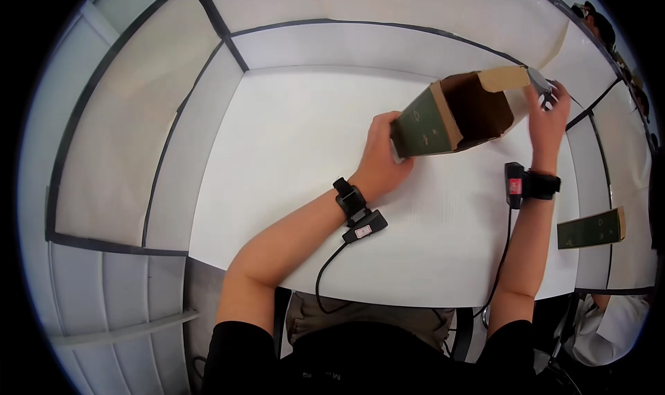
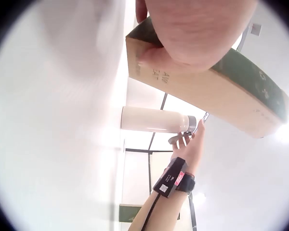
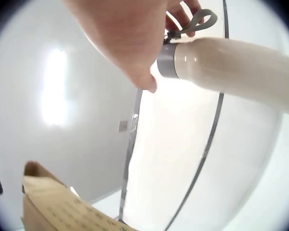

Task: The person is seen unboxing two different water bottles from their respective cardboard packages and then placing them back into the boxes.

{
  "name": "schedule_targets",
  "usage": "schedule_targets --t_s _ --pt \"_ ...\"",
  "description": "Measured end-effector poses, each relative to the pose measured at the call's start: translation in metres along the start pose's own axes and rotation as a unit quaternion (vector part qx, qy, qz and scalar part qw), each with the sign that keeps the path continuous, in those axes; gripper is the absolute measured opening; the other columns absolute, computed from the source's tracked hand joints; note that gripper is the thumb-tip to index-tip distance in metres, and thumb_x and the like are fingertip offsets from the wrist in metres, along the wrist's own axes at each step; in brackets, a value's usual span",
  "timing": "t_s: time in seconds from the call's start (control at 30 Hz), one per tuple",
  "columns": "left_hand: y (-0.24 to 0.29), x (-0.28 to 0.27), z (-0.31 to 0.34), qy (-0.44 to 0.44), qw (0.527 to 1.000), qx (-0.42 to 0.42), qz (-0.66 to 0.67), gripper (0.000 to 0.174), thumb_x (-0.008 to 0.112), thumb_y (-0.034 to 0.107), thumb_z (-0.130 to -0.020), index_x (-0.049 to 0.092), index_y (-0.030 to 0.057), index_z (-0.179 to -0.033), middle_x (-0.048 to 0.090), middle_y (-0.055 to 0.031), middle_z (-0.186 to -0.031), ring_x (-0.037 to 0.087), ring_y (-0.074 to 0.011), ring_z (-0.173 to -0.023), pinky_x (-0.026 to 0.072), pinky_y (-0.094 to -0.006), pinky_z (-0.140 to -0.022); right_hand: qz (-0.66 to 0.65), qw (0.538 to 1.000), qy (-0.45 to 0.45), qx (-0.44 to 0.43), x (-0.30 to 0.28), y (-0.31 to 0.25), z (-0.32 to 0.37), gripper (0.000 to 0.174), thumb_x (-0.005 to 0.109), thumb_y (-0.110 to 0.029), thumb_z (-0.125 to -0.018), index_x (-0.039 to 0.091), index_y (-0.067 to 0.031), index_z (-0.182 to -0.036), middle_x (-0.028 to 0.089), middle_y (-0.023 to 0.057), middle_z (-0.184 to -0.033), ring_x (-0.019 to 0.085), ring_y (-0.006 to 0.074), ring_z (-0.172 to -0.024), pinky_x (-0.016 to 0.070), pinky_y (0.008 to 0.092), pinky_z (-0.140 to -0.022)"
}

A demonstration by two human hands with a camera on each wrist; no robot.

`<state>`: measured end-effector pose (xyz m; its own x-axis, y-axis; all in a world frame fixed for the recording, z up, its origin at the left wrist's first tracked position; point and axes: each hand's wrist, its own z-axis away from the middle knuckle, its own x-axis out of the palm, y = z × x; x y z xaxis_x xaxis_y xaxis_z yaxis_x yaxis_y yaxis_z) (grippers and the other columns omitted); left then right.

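My left hand [image 1: 384,156] grips the lower end of a green and brown cardboard box [image 1: 424,128], thumb on one side. The box is tilted, its top open toward the head camera with a brown flap [image 1: 504,78] folded out. Beyond it stands a cream bottle [image 2: 151,119] with a grey lid [image 3: 167,60] and a grey carry strap [image 3: 204,18]. At the lid is my right hand [image 1: 548,121], fingers spread near the strap and thumb apart on the other side. In the head view the box hides most of the bottle.
A green panel-like piece with a brown cardboard end [image 1: 591,229] lies at the right side of the white table [image 1: 291,132]. Pale partition walls [image 1: 360,45] with dark edges surround the table. Cables hang from both wrist cameras. Another person's sleeve [image 1: 609,329] shows at lower right.
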<state>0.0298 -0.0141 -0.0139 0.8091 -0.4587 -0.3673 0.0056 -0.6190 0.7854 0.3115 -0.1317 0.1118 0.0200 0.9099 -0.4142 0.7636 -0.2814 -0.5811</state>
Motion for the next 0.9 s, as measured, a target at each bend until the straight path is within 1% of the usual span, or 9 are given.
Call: schedule_targets --t_s 0.07,0.27,0.3,0.4,0.43,0.6,0.63,0.77,0.9 --pt "0.006 -0.003 -0.001 0.015 1.000 0.004 -0.023 0.069 0.075 0.002 -0.079 0.038 0.0035 -0.138 0.048 -0.0137 -0.130 0.051 -0.0279 -0.122 0.0458 -0.0396 -0.102 0.125 0.988 0.028 -0.085 0.021 0.003 0.012 0.084 0.080 -0.048 -0.081 0.047 0.0026 -0.139 0.054 0.0226 -0.133 0.054 0.0378 -0.123 0.0448 0.0470 -0.102" --pt "0.013 -0.008 -0.002 0.063 0.995 0.000 -0.073 0.068 0.071 -0.003 -0.076 0.040 0.0026 -0.136 0.045 -0.0163 -0.129 0.048 -0.0322 -0.120 0.0430 -0.0400 -0.102 0.176 0.982 0.043 -0.061 0.032 -0.004 0.026 0.082 0.078 -0.040 -0.082 0.039 -0.0133 -0.148 0.048 0.0222 -0.138 0.050 0.0391 -0.127 0.0430 0.0548 -0.101" --pt "0.014 -0.007 -0.002 0.069 0.994 0.000 -0.080 0.068 0.071 -0.003 -0.075 0.040 0.0025 -0.136 0.045 -0.0164 -0.129 0.047 -0.0324 -0.120 0.0422 -0.0402 -0.103 0.184 0.981 0.038 -0.044 0.032 -0.002 0.027 0.081 0.076 -0.039 -0.082 0.038 -0.0177 -0.150 0.044 0.0241 -0.141 0.047 0.0412 -0.129 0.0387 0.0562 -0.104" --pt "0.016 -0.008 -0.002 0.070 0.994 -0.019 -0.075 0.068 0.070 -0.003 -0.076 0.039 0.0024 -0.136 0.044 -0.0163 -0.128 0.045 -0.0329 -0.122 0.0405 -0.0405 -0.105 0.232 0.969 0.070 -0.046 0.034 -0.001 0.026 0.082 0.074 -0.038 -0.081 0.036 -0.0192 -0.151 0.039 0.0260 -0.143 0.041 0.0428 -0.133 0.0311 0.0573 -0.108" --pt "0.016 -0.008 -0.002 0.070 0.995 -0.020 -0.074 0.069 0.070 -0.003 -0.076 0.039 0.0023 -0.137 0.044 -0.0163 -0.128 0.046 -0.0328 -0.122 0.0406 -0.0405 -0.105 0.213 0.974 0.067 -0.042 0.034 0.002 0.025 0.085 0.073 -0.037 -0.079 0.035 -0.0188 -0.153 0.035 0.0282 -0.145 0.034 0.0435 -0.137 0.0244 0.0582 -0.110" --pt "0.011 -0.007 -0.002 0.062 0.995 -0.020 -0.069 0.071 0.071 -0.003 -0.075 0.038 0.0017 -0.137 0.044 -0.0165 -0.128 0.047 -0.0318 -0.121 0.0419 -0.0403 -0.104 0.190 0.979 0.063 -0.043 0.034 0.008 0.021 0.090 0.073 -0.038 -0.076 0.033 -0.0143 -0.153 0.036 0.0270 -0.142 0.031 0.0401 -0.137 0.0229 0.0604 -0.108" --pt "0.009 -0.007 -0.002 0.062 0.996 -0.011 -0.070 0.071 0.071 -0.003 -0.075 0.038 0.0014 -0.138 0.044 -0.0162 -0.128 0.048 -0.0311 -0.120 0.0429 -0.0405 -0.102 0.212 0.974 0.063 -0.045 0.034 0.007 0.023 0.089 0.075 -0.036 -0.078 0.033 -0.0113 -0.152 0.041 0.0271 -0.137 0.039 0.0406 -0.130 0.0302 0.0566 -0.107" --pt "0.009 -0.008 -0.002 0.054 0.996 -0.008 -0.073 0.072 0.072 -0.003 -0.075 0.038 0.0016 -0.138 0.044 -0.0158 -0.129 0.048 -0.0305 -0.119 0.0436 -0.0400 -0.101 0.167 0.982 0.068 -0.053 0.035 0.006 0.024 0.084 0.077 -0.030 -0.083 0.033 -0.0079 -0.151 0.050 0.0263 -0.126 0.052 0.0430 -0.115 0.0464 0.0465 -0.098" --pt "0.009 -0.007 -0.002 0.047 0.997 -0.016 -0.060 0.071 0.072 -0.002 -0.076 0.038 0.0024 -0.139 0.045 -0.0153 -0.128 0.049 -0.0295 -0.119 0.0442 -0.0400 -0.100 0.134 0.990 0.035 -0.024 0.033 -0.002 0.025 0.082 0.076 -0.030 -0.083 0.034 -0.0079 -0.150 0.051 0.0248 -0.127 0.055 0.0418 -0.114 0.0500 0.0465 -0.095"
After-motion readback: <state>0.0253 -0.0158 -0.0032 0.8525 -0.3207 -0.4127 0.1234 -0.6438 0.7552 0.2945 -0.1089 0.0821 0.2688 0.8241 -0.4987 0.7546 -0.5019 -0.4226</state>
